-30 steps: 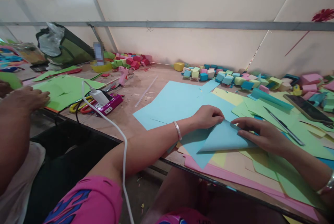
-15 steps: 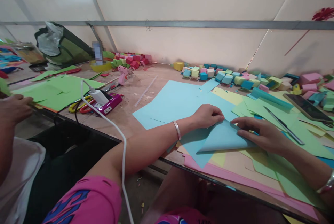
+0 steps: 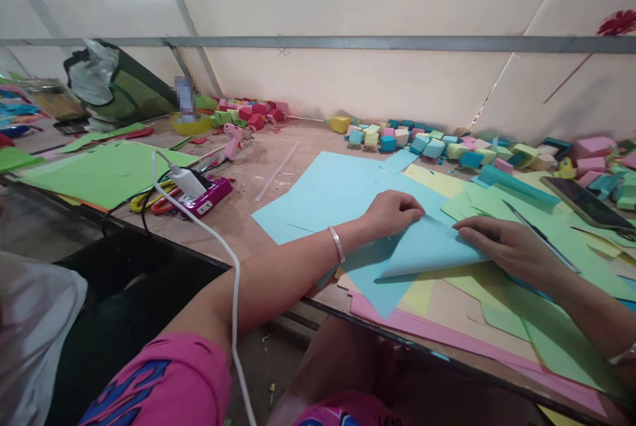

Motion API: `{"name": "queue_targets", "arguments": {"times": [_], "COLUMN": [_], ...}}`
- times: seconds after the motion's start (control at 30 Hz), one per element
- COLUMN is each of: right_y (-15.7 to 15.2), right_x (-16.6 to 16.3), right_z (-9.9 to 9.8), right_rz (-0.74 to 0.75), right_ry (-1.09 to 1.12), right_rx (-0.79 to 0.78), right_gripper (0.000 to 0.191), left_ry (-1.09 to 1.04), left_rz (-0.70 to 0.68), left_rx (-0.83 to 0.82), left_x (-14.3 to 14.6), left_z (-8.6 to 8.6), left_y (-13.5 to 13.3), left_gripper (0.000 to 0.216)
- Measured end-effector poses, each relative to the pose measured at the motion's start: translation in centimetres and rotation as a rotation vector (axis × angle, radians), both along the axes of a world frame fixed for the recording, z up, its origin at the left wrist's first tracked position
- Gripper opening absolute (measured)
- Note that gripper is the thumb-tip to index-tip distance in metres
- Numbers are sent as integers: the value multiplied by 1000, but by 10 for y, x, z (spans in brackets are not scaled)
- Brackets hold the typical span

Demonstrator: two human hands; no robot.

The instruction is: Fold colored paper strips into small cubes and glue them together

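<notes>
around 4 o'clock on the counter [image 3: 263, 141], folded blue sheet [image 3: 437, 244], fold loose and puffy, lying over mixed papers [image 3: 561, 340]. left hand [image 3: 392, 214]: finger and thumb pinched on its top corner. right hand [image 3: 511, 247]: half closed, fingers bent at the sheet's right side; can't tell if it grips. risk, my guess: fold ends up skewed if the pinched corner slips or the layers underneath slide. slim pointed tool [image 3: 541, 236] by the right forearm could snag it. surface brown, worn. paper cubes [image 3: 397, 138] at 1 to 2 o'clock below pale wall [image 3: 348, 81], purple power strip [image 3: 209, 197] at 9, green sheets [image 3: 99, 171] past it; co-worker's white shirt [image 3: 40, 300] at 8.
</notes>
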State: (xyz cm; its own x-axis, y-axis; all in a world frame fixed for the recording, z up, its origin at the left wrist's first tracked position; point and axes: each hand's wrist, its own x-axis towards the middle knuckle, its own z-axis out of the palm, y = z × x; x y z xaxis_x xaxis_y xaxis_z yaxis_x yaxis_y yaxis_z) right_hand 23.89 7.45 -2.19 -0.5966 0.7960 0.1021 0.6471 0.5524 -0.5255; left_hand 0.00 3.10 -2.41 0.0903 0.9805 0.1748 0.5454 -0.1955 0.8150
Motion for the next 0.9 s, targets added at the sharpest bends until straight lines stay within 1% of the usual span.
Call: {"name": "queue_targets", "arguments": {"times": [0.1, 0.27, 0.43, 0.5, 0.57, 0.67, 0.8, 0.9], "right_y": [1, 1, 2, 4, 6, 11, 17, 21], "right_x": [2, 3, 5, 7, 9, 10, 12, 14], "right_z": [2, -1, -1, -1, -1, -4, -9, -11], "right_rz": [0, 23, -53, -79, -120, -193, -261, -255], "right_ry": [37, 114, 150, 182, 236, 338, 446, 491], "right_rx": [-18, -54, -70, -139, -248, -385, -487, -554], "right_gripper": [40, 39, 38, 41, 46, 46, 44, 45], "left_ry": [-27, -95, -144, -166, -187, -211, -234, -226], "left_rz": [45, 114, 137, 146, 157, 164, 154, 150], "left_rx": [10, 39, 36, 27, 15, -17, -78, -112], "left_x": [-1, -2, -2, -3, -4, -4, -3, -4], "left_z": [-1, -3, -3, -2, -2, -2, -1, 0], "left_y": [2, 5, 5, 6, 7, 7, 4, 4], "left_gripper": [17, 18, 16, 16, 16, 15, 12, 10]}}
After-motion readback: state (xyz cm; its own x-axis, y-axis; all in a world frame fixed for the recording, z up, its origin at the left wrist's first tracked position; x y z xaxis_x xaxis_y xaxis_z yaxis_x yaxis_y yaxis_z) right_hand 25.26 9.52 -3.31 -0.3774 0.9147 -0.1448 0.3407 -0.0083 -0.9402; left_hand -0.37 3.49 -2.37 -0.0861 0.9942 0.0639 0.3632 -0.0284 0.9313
